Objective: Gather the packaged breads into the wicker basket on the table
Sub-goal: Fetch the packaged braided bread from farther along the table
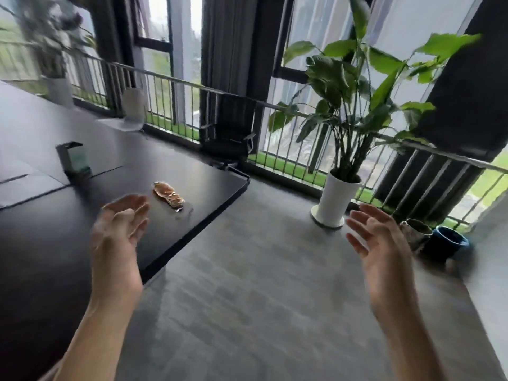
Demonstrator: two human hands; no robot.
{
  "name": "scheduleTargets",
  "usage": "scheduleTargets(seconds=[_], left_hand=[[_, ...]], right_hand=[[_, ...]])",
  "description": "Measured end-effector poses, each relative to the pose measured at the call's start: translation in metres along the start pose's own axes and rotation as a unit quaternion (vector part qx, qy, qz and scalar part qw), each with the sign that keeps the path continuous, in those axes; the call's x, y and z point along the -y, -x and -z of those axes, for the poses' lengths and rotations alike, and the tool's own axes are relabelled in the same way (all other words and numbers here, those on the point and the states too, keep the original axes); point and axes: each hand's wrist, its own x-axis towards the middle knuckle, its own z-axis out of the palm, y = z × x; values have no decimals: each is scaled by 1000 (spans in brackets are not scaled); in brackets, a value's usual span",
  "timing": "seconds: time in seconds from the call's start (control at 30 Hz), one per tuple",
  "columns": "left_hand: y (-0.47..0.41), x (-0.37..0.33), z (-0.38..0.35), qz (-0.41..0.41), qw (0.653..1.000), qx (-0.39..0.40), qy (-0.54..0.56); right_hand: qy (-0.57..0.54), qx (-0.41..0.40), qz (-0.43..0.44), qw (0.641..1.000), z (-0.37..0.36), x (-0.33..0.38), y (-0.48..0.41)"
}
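bread [168, 195]: golden brown, clear wrapper
table [55, 237]: black
floor [261, 284]: grey
plant [354, 86]: green leaves
pot [336, 199]: white
cup [446, 243]: dark blue

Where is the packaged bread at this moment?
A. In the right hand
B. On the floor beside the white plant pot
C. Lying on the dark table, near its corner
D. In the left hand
C: the packaged bread lies on the dark table, just beyond the open, empty left hand.

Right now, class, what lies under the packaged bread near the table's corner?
The packaged bread lies flat on the dark table, with bare tabletop all round it. Whatever is directly beneath the wrapper is covered. Both open hands, left hand and right hand, hover clear of it.
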Motion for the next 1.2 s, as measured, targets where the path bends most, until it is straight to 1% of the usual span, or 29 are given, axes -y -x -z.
scheduleTargets(seconds=[0.13,0.23,0.43,0.6,0.83,0.97,1.07,1.13,1.2], left_hand=[[-2,17,-43,-24,995,-99,-19],[-13,25,-60,-35,990,-127,-50],[-56,66,-86,-77,968,-231,-61],[-131,114,-117,-87,956,-275,-53],[-244,157,-168,-70,945,-317,-39],[-288,170,-176,-87,924,-368,-59],[-316,180,-176,-108,898,-419,-75],[-333,192,-177,-123,877,-457,-87],[-350,207,-181,-137,847,-507,-88]], right_hand=[[-31,92,-41,994,-1,-13,-96],[-40,143,-53,988,-11,-28,-146],[-55,249,-83,963,-62,-81,-249],[-46,307,-85,947,-118,-117,-338],[-55,367,-76,926,-216,-140,-468],[-77,426,-88,897,-290,-169,-514],[-95,482,-113,864,-351,-198,-538],[-107,524,-127,835,-392,-220,-553],[-112,579,-137,796,-435,-242,-567]])
